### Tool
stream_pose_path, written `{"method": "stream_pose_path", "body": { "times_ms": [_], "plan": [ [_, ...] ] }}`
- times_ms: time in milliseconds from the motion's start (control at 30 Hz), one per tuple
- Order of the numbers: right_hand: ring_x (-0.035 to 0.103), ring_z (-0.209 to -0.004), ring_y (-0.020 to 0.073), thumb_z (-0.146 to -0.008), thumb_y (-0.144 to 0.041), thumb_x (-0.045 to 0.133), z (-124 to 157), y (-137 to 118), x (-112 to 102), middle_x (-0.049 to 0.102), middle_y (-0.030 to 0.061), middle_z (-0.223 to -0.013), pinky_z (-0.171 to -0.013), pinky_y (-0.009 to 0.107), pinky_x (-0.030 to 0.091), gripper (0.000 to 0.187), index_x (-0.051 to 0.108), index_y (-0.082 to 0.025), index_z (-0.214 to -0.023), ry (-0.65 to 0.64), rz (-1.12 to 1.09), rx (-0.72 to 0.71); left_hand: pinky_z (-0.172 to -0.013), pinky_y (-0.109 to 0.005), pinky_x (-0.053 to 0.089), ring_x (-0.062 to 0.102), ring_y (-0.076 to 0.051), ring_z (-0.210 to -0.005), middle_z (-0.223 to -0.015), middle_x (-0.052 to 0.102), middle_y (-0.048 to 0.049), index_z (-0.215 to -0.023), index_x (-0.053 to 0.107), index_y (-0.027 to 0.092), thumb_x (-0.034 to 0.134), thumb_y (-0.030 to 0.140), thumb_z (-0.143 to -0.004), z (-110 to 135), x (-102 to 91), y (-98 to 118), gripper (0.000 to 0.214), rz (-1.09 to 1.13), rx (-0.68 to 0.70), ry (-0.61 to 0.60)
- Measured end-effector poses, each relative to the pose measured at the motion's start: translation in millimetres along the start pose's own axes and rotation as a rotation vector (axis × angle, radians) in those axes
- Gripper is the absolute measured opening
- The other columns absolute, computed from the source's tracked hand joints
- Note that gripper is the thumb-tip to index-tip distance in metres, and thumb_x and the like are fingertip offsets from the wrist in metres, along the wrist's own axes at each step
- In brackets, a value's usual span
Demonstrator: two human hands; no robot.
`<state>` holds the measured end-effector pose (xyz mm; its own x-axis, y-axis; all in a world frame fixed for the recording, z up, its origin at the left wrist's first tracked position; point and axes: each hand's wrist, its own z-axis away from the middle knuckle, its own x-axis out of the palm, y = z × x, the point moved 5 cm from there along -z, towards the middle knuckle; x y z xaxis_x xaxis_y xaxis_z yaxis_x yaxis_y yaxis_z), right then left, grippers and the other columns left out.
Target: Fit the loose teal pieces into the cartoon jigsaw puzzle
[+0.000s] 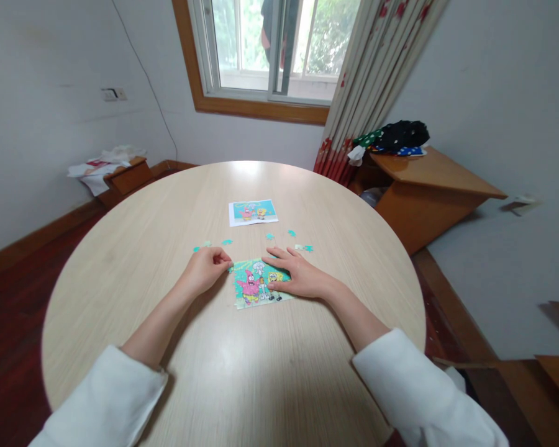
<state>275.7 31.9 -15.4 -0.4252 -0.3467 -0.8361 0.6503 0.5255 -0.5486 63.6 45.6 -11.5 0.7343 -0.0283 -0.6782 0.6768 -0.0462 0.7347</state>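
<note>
A partly joined jigsaw puzzle with cartoon figures on a turquoise ground lies in the middle of the table. My left hand is at its upper left corner, thumb and forefinger pinched on a small puzzle piece that touches or nearly touches the puzzle's edge. Flat over the puzzle's right side rests my right hand, its fingers spread, covering part of the picture. Just beyond both hands lie several loose puzzle pieces, mostly turquoise.
The round wooden table fills the foreground. Behind the loose pieces lies a printed reference picture on white paper. A wooden cabinet with a heap of cloth stands at the right, below a curtain.
</note>
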Motion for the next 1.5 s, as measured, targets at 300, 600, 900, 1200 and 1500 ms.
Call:
{"method": "stream_pose_path", "body": {
  "times_ms": [300, 600, 900, 1200, 1500],
  "plan": [
    [0.03, -0.14, 0.0293, -0.078, -0.043, 0.066, 0.2, 1.5, 0.0, 0.036, 0.0114, -0.15, -0.116, 0.054, 0.011, 0.062, 0.052, -0.024, -0.135, 0.021, -0.016, -0.007, -0.058, -0.029, 0.039, 0.057, -0.018, -0.061, -0.064, 0.065, -0.0029, -0.061, 0.059, 0.019, 0.056, 0.027, -0.07, 2.9, 3.2, 2.7, 0.013, -0.121, 0.038, 0.025],
    [0.03, -0.14, 0.0298, -0.077, -0.043, 0.067, -0.4, 1.6, -0.3, 0.037, 0.0098, -0.15, -0.116, 0.055, 0.012, 0.061, 0.053, -0.027, -0.134, 0.037, -0.035, -0.014, -0.06, -0.03, 0.04, 0.056, -0.018, -0.062, -0.065, 0.064, -0.0025, -0.06, 0.053, 0.02, 0.054, 0.025, -0.072, 2.1, 7.7, 0.0, 0.013, -0.184, 0.074, 0.031],
    [0.028, -0.141, 0.0289, -0.079, -0.042, 0.066, 0.5, -0.1, -0.1, 0.036, 0.0103, -0.151, -0.117, 0.054, 0.011, 0.062, 0.051, -0.025, -0.136, 0.014, -0.015, 0.001, -0.059, -0.029, 0.036, 0.052, -0.017, -0.06, -0.063, 0.058, -0.0004, -0.059, 0.046, 0.021, 0.053, 0.023, -0.073, -1.7, 10.8, -10.0, 0.016, -0.186, 0.049, 0.019],
    [0.028, -0.141, 0.0289, -0.079, -0.042, 0.066, 0.1, -0.1, -0.3, 0.034, 0.012, -0.151, -0.117, 0.054, 0.012, 0.063, 0.05, -0.023, -0.136, -0.002, 0.001, 0.017, -0.06, -0.029, 0.038, 0.054, -0.018, -0.061, -0.062, 0.061, -0.0015, -0.058, 0.053, 0.02, 0.055, 0.029, -0.071, -0.5, 7.6, -5.6, 0.016, -0.106, 0.075, -0.035],
    [0.027, -0.141, 0.0289, -0.08, -0.044, 0.064, 0.4, -1.8, -0.9, 0.034, 0.0128, -0.151, -0.117, 0.054, 0.011, 0.064, 0.048, -0.021, -0.138, -0.02, 0.01, 0.015, -0.059, -0.028, 0.038, 0.053, -0.016, -0.061, -0.065, 0.059, -0.0006, -0.067, 0.056, 0.019, 0.056, 0.027, -0.069, -1.4, 5.7, -5.8, 0.009, -0.104, 0.08, -0.035]
  ]
}}
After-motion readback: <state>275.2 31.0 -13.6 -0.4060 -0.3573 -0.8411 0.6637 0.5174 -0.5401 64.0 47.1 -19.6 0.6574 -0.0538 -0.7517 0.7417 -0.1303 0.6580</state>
